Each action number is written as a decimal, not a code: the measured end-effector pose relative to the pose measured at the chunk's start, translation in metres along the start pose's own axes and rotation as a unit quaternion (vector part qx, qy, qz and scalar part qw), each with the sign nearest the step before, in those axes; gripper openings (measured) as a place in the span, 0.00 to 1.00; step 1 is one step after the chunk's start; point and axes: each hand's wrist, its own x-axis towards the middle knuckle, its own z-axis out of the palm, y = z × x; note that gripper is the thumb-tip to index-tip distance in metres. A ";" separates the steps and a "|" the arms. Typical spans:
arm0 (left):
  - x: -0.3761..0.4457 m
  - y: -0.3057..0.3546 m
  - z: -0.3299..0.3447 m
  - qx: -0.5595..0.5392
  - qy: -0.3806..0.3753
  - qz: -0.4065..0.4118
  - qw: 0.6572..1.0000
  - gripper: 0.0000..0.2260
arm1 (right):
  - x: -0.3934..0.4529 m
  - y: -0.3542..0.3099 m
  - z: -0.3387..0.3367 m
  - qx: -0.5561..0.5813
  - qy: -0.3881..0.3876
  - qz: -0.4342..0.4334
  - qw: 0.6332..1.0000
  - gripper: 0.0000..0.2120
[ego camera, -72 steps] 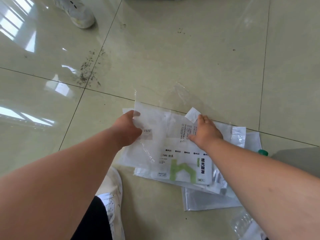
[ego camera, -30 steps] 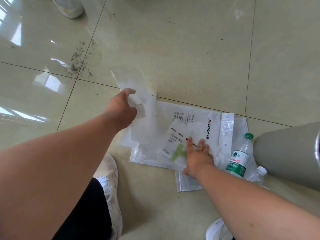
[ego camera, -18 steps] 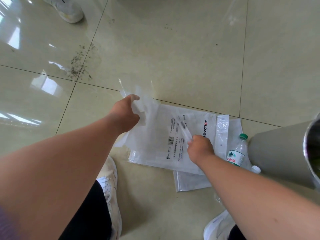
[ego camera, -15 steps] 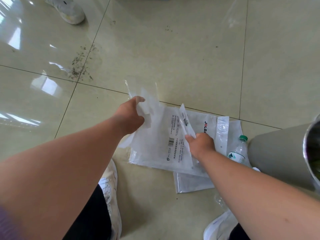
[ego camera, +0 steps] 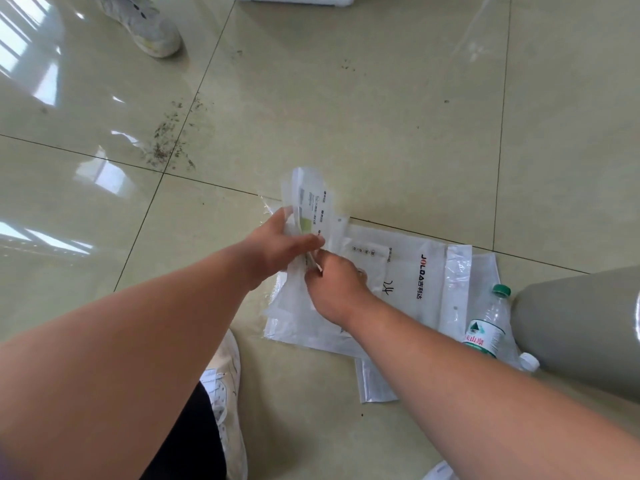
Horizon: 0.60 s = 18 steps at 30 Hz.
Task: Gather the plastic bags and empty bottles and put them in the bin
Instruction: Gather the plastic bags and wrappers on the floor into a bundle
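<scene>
Both hands are pinched onto the same small printed bag (ego camera: pixel 308 202), left hand (ego camera: pixel 277 247) holding it upright by its lower part and right hand (ego camera: pixel 337 285) closed on its bottom edge, just above the big white bag (ego camera: pixel 398 271) lying flat on the floor (ego camera: pixel 346 116). I'd bunch it tight into the left so the right is free for the flat ones. Green-capped bottle (ego camera: pixel 488 323) lies at the right against the grey bin (ego camera: pixel 571 323).
</scene>
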 end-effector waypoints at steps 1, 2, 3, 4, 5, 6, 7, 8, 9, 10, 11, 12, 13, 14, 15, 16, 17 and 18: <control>0.001 -0.003 -0.001 0.010 -0.010 -0.010 1.000 0.29 | -0.001 0.003 -0.001 0.009 -0.020 -0.010 1.000 0.18; 0.001 -0.005 -0.001 0.028 -0.003 -0.010 1.000 0.26 | -0.001 0.009 0.001 0.022 -0.045 -0.020 0.999 0.19; 0.001 -0.004 0.000 0.056 0.017 -0.007 0.998 0.23 | -0.001 0.014 0.001 0.046 -0.071 -0.019 0.996 0.20; 0.003 -0.004 0.000 0.088 0.051 -0.009 0.995 0.23 | 0.000 0.025 0.002 0.066 -0.077 -0.005 0.995 0.23; 0.002 -0.001 -0.001 0.111 0.085 -0.011 0.990 0.24 | 0.004 0.038 0.002 0.073 -0.046 0.012 0.996 0.25; 0.002 0.000 -0.003 0.122 0.110 -0.010 0.986 0.27 | 0.009 0.056 0.002 0.032 0.020 0.040 0.998 0.28; 0.003 0.001 -0.006 0.127 0.127 -0.013 0.984 0.33 | 0.014 0.076 0.002 -0.025 0.080 0.087 0.993 0.32; 0.003 0.000 -0.009 0.130 0.138 -0.016 0.982 0.41 | 0.017 0.092 0.002 -0.067 0.118 0.159 0.978 0.36; 0.001 0.000 -0.012 0.133 0.146 -0.019 0.980 0.47 | 0.017 0.105 0.002 -0.070 0.138 0.235 0.960 0.40; -0.001 -0.001 -0.014 0.139 0.153 -0.012 0.978 0.50 | 0.016 0.115 0.004 -0.046 0.142 0.290 0.945 0.42; -0.002 -0.003 -0.016 0.148 0.156 -0.003 0.977 0.52 | 0.013 0.119 0.006 -0.016 0.142 0.314 0.939 0.43; -0.002 -0.005 -0.017 0.156 0.157 0.005 0.975 0.53 | 0.013 0.122 0.010 0.014 0.138 0.318 0.938 0.41; -0.002 -0.007 -0.017 0.162 0.154 0.011 0.975 0.52 | 0.014 0.124 0.014 0.045 0.134 0.315 0.939 0.38; -0.001 -0.009 -0.017 0.170 0.148 0.009 0.974 0.49 | 0.015 0.123 0.017 0.080 0.137 0.312 0.937 0.35; 0.000 -0.011 -0.016 0.180 0.146 0.003 0.973 0.44 | 0.016 0.122 0.019 0.119 0.148 0.314 0.930 0.31; 0.002 -0.012 -0.014 0.195 0.145 -0.003 0.970 0.37 | 0.018 0.122 0.020 0.155 0.165 0.316 0.922 0.26; 0.003 -0.012 -0.013 0.210 0.146 -0.008 0.967 0.30 | 0.020 0.123 0.019 0.183 0.184 0.310 0.914 0.20; 0.004 -0.011 -0.011 0.220 0.147 -0.010 0.964 0.27 | 0.022 0.120 0.014 0.201 0.198 0.297 0.912 0.12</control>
